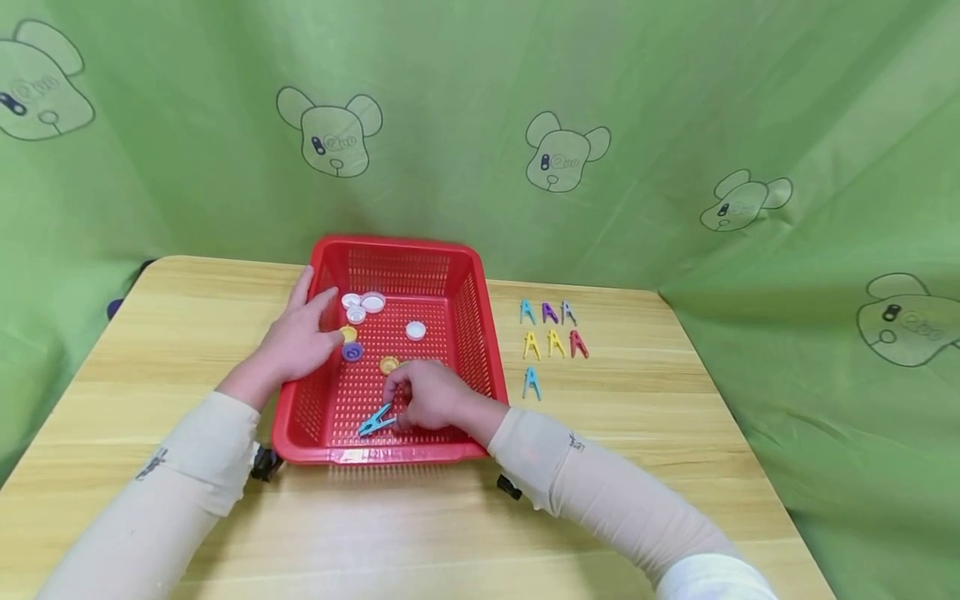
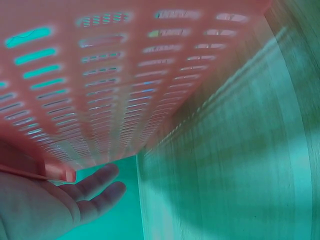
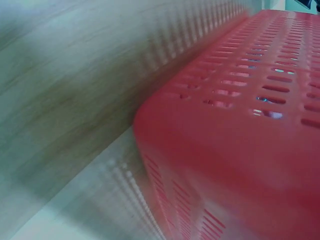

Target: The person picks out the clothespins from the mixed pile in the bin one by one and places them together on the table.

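Note:
My left hand (image 1: 300,337) rests over the left rim of a red plastic basket (image 1: 493,367). Its thumb and index finger reach inside, near a yellow bottle cap (image 1: 348,333) and a purple cap (image 1: 352,352). In the left wrist view two fingers (image 2: 102,200) extend loosely past the basket's rim. Inside the basket's near part, my right hand (image 1: 431,396) pinches the spread legs of a light blue clothespin (image 1: 372,422) between finger and thumb. Another yellow cap (image 1: 388,365) lies just beyond that hand. The right wrist view shows only the basket's outer wall (image 3: 225,145).
White caps (image 1: 356,314) cluster at the basket's far left, and a single white cap (image 1: 416,331) lies apart. On the wooden table (image 1: 622,433), right of the basket, several coloured clothespins (image 1: 555,343) lie in rows. A green curtain (image 1: 450,75) hangs behind.

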`<state>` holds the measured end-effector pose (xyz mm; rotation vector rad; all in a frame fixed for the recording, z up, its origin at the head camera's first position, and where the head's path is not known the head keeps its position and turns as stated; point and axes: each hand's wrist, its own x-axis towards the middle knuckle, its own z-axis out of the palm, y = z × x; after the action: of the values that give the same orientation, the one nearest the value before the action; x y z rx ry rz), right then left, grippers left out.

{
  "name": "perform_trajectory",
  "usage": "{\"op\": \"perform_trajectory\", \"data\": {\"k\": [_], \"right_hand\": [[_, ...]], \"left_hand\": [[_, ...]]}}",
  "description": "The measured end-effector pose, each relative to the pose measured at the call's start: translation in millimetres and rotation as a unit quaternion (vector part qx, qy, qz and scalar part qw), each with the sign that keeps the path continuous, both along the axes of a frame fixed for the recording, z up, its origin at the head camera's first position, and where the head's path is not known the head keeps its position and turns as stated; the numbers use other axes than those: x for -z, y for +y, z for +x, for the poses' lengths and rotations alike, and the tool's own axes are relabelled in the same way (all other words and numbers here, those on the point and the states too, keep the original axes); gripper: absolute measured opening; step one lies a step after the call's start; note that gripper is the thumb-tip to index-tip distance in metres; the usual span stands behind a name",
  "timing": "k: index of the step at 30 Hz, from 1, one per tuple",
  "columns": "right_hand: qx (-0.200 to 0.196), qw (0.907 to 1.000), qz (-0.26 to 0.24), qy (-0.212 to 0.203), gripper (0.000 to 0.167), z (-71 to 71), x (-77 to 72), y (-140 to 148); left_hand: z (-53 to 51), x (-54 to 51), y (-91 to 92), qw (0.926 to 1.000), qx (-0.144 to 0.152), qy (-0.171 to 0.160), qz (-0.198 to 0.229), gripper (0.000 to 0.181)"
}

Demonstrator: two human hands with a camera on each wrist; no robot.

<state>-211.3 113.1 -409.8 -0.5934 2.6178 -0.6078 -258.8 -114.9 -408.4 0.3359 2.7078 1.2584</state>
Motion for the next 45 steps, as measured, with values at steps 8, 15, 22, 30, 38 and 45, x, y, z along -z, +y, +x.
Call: {"op": "perform_trajectory", "data": {"k": [8, 15, 22, 30, 38, 45], "right_hand": [[0.031, 0.9987, -0.038, 0.009, 0.024, 2.8, -6.2, 5], [0.06, 0.9956, -0.069, 0.023, 0.024, 5.7, -18.2, 9], [0.095, 0.9882, -0.114, 0.039, 0.024, 7.9, -28.0, 16], [0.135, 0.9754, -0.16, 0.069, 0.027, 10.4, -37.1, 26], [0.177, 0.9557, -0.217, 0.091, 0.027, 10.5, -46.0, 36], [0.212, 0.9418, -0.238, 0.106, 0.029, 12.4, -49.8, 48]], "left_hand": [[1.9, 1.0, 1.5, 0.9999, 0.006, -0.008, 0.003, 0.073], [2.9, 2.0, 2.8, 0.9999, 0.009, -0.011, -0.001, 0.073], [3.1, 1.9, 3.2, 0.9999, 0.01, -0.01, -0.005, 0.073], [3.0, 0.6, 2.8, 0.9999, 0.013, -0.007, -0.004, 0.073], [4.3, -3.2, 2.8, 0.9998, 0.014, 0.0, -0.016, 0.071], [4.7, -3.9, 0.7, 0.9997, 0.016, -0.002, -0.017, 0.072]]}}
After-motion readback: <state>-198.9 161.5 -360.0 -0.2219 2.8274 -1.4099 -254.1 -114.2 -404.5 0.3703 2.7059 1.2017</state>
